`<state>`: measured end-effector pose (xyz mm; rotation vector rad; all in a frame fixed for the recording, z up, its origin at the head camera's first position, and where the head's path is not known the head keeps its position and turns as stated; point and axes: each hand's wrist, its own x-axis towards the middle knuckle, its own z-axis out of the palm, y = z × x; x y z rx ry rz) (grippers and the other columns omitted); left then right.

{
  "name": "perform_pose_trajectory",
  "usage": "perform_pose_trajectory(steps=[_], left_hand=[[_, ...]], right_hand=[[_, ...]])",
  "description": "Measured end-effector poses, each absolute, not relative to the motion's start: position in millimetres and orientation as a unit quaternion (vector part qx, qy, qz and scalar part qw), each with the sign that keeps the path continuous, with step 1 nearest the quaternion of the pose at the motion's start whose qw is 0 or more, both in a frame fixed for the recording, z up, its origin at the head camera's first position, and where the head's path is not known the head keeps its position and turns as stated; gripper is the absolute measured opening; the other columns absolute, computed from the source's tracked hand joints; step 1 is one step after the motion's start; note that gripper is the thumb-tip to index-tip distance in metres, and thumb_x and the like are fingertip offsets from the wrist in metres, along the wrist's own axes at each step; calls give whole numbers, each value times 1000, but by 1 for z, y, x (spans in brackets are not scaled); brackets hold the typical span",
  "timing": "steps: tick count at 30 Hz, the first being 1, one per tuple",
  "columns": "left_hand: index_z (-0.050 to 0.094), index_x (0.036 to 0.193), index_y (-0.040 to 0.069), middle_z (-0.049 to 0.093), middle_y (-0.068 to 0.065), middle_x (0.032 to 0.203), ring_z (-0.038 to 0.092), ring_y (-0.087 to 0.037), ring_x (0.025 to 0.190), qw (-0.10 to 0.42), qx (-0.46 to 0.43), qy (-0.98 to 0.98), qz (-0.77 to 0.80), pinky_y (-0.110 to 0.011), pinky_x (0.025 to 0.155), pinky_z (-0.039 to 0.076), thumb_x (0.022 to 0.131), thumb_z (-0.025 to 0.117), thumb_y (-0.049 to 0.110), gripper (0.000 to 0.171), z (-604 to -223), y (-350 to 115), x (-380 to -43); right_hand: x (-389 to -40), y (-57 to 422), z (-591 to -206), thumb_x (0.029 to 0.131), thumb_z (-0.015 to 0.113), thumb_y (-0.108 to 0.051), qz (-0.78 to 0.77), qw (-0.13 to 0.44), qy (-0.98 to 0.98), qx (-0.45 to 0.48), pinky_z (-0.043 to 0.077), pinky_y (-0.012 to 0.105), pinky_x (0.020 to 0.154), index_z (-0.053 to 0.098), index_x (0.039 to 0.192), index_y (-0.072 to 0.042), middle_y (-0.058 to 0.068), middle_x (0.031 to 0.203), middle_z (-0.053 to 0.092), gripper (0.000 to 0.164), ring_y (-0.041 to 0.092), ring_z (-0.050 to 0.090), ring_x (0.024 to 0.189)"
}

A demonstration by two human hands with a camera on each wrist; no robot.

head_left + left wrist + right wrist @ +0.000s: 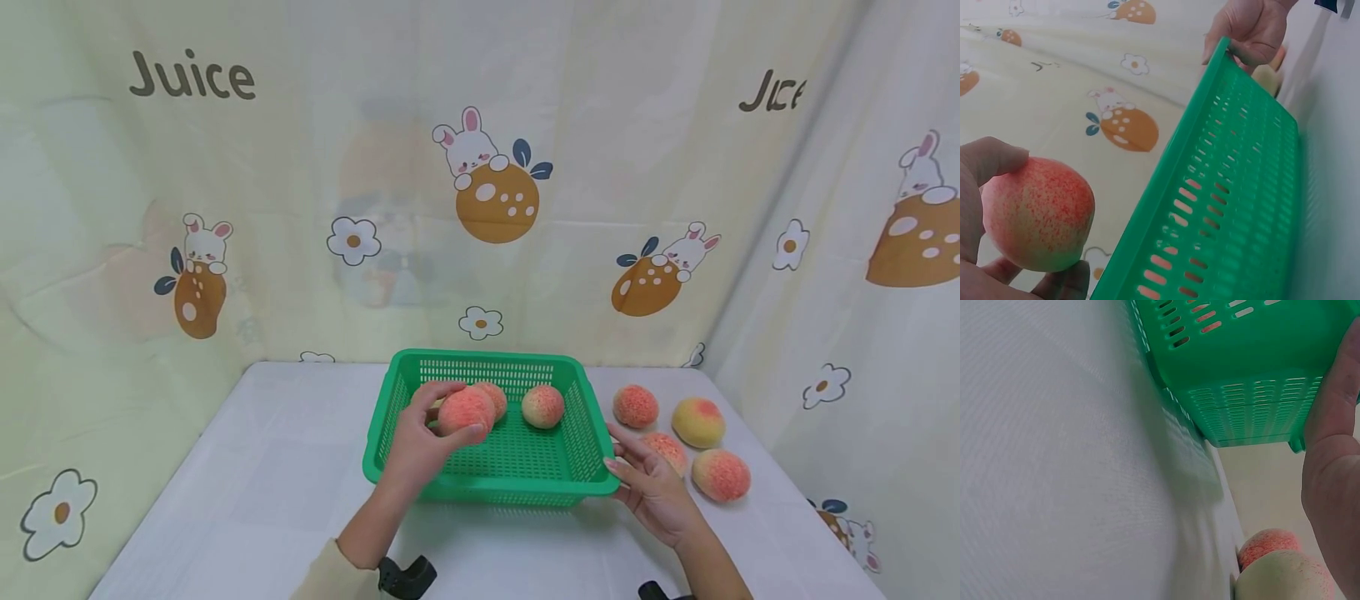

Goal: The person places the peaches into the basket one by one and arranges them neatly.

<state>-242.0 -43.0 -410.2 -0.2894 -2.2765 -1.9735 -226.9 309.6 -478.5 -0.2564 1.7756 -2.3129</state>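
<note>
My left hand (420,442) holds a pinkish-red peach (467,412) over the left part of a green plastic basket (517,497). In the left wrist view, thumb and fingers wrap the sides of this peach (1041,212), which is above the basket's rim (1166,162). At the basket's right front corner, my right hand (654,492) grips the rim, with the thumb over the edge and the fingers outside. Inside the basket lie a red-and-cream peach (543,407) and another peach (493,398), partly hidden behind the held one. A further yellowish bit shows behind my left fingers.
Several peaches lie on the white table to the right of the basket, among them a yellow one (698,422) and a red one (636,406). A peach (666,452) is close beside my right hand. A printed curtain (300,275) hangs behind the table (285,450).
</note>
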Motion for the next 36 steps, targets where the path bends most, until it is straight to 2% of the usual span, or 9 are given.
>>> perform_pose_trajectory(steps=[6, 12, 19, 23, 30, 36], left_hand=[[63, 132, 34, 58, -2, 134, 61, -27, 112, 21, -96, -750, -654, -36, 79, 62, 81, 87, 36, 56, -410, -31, -248], [64, 132, 35, 60, -3, 133, 61, -28, 111, -8, -105, -742, -662, -41, 81, 62, 82, 87, 35, 55, -406, -19, -255], [64, 134, 29, 66, -5, 127, 63, -21, 108, -23, -122, -731, -671, -35, 82, 60, 82, 87, 33, 57, -408, -3, -265], [64, 134, 26, 67, -6, 126, 63, -20, 108, -31, -127, -722, -679, -33, 82, 59, 84, 86, 26, 55, -412, 4, -270], [67, 131, 19, 60, -7, 132, 62, -21, 111, -36, -129, -722, -679, -33, 83, 60, 83, 86, 16, 52, -417, 19, -279], [67, 131, 20, 60, -8, 132, 63, -20, 107, -45, -119, -745, -655, -32, 81, 61, 80, 87, 14, 55, -419, 32, -285]], right_hand=[[-227, 309, -478, 106, 53, -6, -783, 109, 607, -82, 60, 29, 91, 18, 165, -11, -5, 117, 57, 69, 7, 70, 103], [-228, 310, -480, 106, 51, -5, -786, 109, 602, -90, 60, 28, 90, 15, 165, -9, -5, 118, 58, 69, 7, 70, 103], [-228, 310, -481, 106, 51, -4, -789, 108, 598, -94, 61, 29, 90, 15, 164, -8, -5, 117, 58, 69, 8, 71, 102], [-227, 310, -480, 106, 51, -4, -789, 108, 597, -94, 61, 29, 90, 16, 164, -9, -4, 117, 58, 69, 8, 71, 102], [-226, 309, -478, 105, 53, -4, -790, 107, 597, -89, 60, 29, 91, 17, 165, -10, -5, 117, 58, 69, 8, 71, 102], [-227, 309, -479, 106, 53, -5, -788, 106, 600, -81, 61, 30, 90, 18, 164, -11, -5, 117, 59, 69, 8, 71, 103]])
